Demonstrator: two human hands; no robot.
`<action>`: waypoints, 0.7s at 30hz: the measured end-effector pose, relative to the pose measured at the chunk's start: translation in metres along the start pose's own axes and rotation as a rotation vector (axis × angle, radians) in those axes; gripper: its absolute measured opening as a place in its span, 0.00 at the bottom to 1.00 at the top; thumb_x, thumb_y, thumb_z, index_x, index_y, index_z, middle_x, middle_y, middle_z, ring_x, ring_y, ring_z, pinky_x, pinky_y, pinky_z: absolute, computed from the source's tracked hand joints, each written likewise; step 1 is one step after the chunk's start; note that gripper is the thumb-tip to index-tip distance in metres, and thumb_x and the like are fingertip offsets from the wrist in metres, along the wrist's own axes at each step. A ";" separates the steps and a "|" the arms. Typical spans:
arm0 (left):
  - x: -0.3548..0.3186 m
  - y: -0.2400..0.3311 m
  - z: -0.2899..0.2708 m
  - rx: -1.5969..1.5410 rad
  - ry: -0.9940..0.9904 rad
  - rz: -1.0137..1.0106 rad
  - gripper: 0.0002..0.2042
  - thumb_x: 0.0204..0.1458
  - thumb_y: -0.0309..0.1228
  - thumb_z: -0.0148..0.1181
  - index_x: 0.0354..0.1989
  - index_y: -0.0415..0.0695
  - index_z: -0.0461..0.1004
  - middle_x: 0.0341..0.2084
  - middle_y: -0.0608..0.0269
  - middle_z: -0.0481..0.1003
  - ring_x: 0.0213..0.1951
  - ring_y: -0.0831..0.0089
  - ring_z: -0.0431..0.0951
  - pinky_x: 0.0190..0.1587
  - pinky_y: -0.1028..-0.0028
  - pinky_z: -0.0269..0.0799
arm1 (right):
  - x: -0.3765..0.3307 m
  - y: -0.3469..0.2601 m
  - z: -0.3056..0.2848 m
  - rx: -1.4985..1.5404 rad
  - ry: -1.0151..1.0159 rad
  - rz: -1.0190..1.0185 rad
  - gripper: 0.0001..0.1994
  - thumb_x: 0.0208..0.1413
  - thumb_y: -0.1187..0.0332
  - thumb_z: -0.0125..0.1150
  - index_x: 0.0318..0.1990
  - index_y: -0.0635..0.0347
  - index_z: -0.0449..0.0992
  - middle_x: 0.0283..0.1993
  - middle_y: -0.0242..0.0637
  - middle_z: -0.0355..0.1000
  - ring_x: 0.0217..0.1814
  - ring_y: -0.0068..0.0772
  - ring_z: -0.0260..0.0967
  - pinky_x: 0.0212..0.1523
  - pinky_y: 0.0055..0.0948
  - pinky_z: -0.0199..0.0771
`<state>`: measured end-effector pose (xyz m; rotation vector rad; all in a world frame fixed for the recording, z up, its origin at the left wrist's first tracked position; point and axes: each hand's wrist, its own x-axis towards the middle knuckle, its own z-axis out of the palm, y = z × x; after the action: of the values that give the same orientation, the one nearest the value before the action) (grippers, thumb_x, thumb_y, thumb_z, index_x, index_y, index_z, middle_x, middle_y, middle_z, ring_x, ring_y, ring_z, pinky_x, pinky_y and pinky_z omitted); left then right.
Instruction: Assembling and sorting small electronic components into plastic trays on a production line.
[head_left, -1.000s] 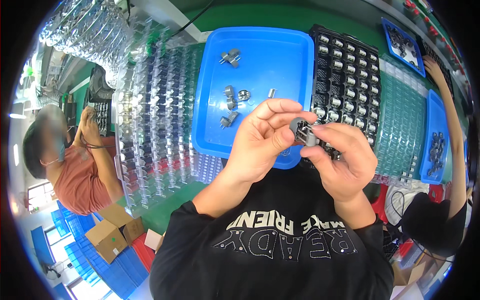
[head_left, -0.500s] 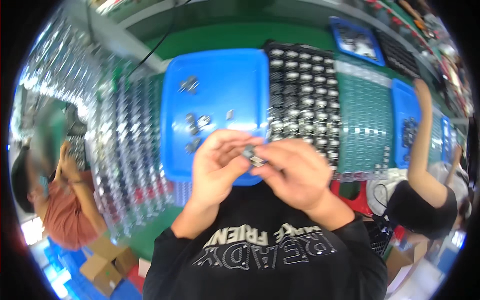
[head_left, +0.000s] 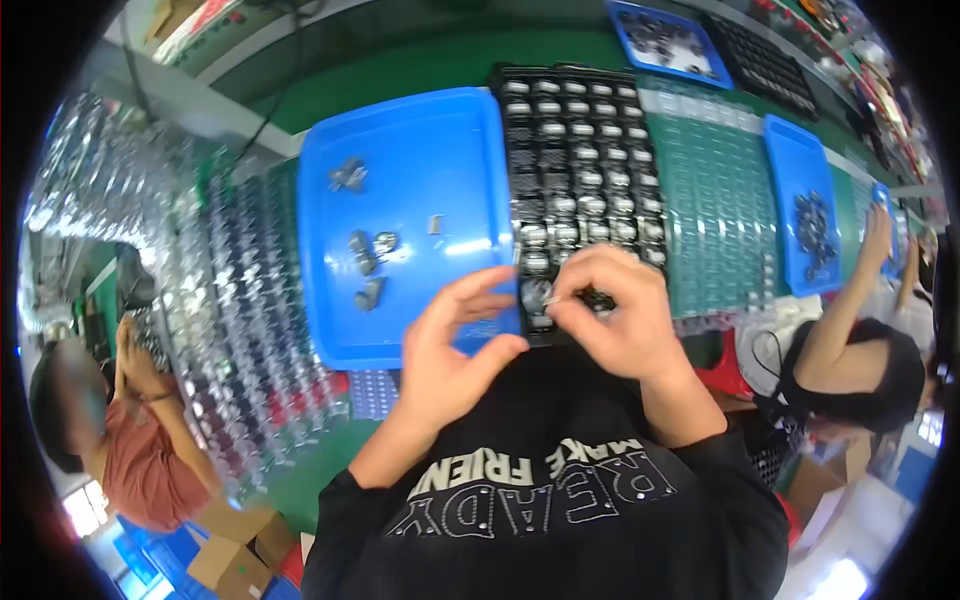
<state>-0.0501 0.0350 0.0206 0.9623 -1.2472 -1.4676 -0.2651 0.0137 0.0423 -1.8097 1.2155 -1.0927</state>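
Note:
My left hand [head_left: 455, 345] is open over the right front edge of the blue tray [head_left: 405, 112], thumb and fingers apart with nothing between them. To its right, my right hand [head_left: 625, 315] pinches thumb and forefinger together at the near end of the black compartment tray [head_left: 517, 155]. A small shiny metal part [head_left: 551, 298] shows at those fingertips, partly hidden. Most cells of the black tray hold silvery metal pieces. In the blue tray lie a few loose metal pieces [head_left: 368, 292] and a small flat plate [head_left: 435, 224].
Clear plastic trays [head_left: 710, 200] lie right of the black tray; more are stacked [head_left: 265, 290] at left. Farther right stands another blue tray [head_left: 797, 160] with dark parts. Co-workers sit at both sides, one in a reddish-brown shirt [head_left: 160, 460]. Cardboard boxes [head_left: 230, 565] stand low left.
My hands have parted: the left has let go and opened, while the right has moved from over the blue tray to the black tray's near end. The view has shifted slightly right.

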 end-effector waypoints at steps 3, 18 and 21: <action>-0.004 -0.007 -0.030 0.677 0.184 0.081 0.24 0.47 0.20 0.70 0.56 0.38 0.76 0.50 0.54 0.79 0.50 0.68 0.79 0.54 0.68 0.74 | -0.009 0.029 -0.058 -0.346 0.180 0.065 0.04 0.48 0.79 0.66 0.31 0.64 0.78 0.33 0.40 0.76 0.37 0.36 0.75 0.40 0.31 0.74; 0.001 -0.005 -0.059 0.907 0.436 0.153 0.16 0.50 0.20 0.68 0.49 0.41 0.80 0.43 0.55 0.81 0.38 0.67 0.80 0.46 0.69 0.76 | 0.067 0.045 -0.037 -0.614 -0.034 -0.085 0.05 0.52 0.75 0.66 0.35 0.59 0.76 0.35 0.41 0.73 0.38 0.46 0.75 0.38 0.40 0.76; -0.004 -0.008 -0.063 0.919 0.405 0.131 0.16 0.49 0.20 0.69 0.48 0.41 0.81 0.42 0.54 0.81 0.38 0.66 0.81 0.47 0.68 0.76 | 0.090 0.062 -0.022 -0.843 -0.198 -0.023 0.04 0.51 0.72 0.63 0.34 0.57 0.76 0.36 0.41 0.73 0.41 0.50 0.75 0.39 0.46 0.77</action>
<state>0.0099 0.0241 0.0015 1.6290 -1.6423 -0.4964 -0.2886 -0.0936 0.0209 -2.4660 1.6735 -0.3845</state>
